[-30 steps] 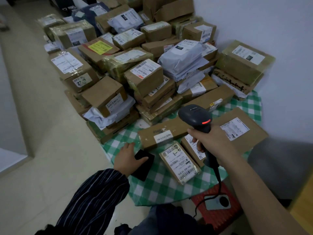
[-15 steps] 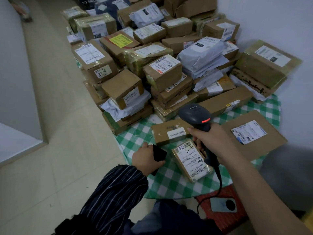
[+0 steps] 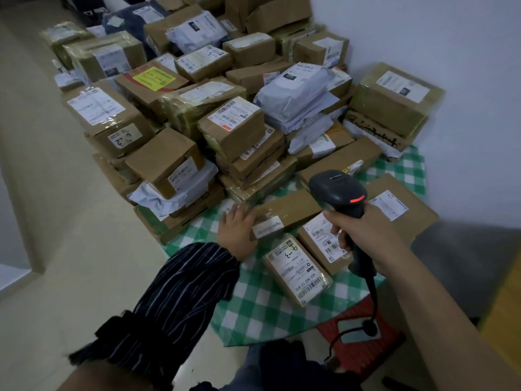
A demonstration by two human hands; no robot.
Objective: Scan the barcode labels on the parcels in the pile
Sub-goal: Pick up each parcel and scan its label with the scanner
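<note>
— What's hidden from you?

— Plenty! My right hand (image 3: 363,235) covers part of the label on the flat box (image 3: 317,239) beneath it. Further back the pile (image 3: 234,128), heaped against the wall (image 3: 423,38), is too blurred for me to read its print.

— Anything readable?

— Handwritten "4-3" on the small parcel (image 3: 296,270) nearest me, which lies on the checked cloth (image 3: 262,311). There's also "2-2" on a taped box (image 3: 112,122) at the pile's left edge.

— And your hands?

— My right fingers are wrapped round the scanner (image 3: 338,193) handle. A red light glows on its head, which is over the long box (image 3: 287,211). My left hand (image 3: 236,232) lies flat with fingers straight, touching that box's left end.
</note>
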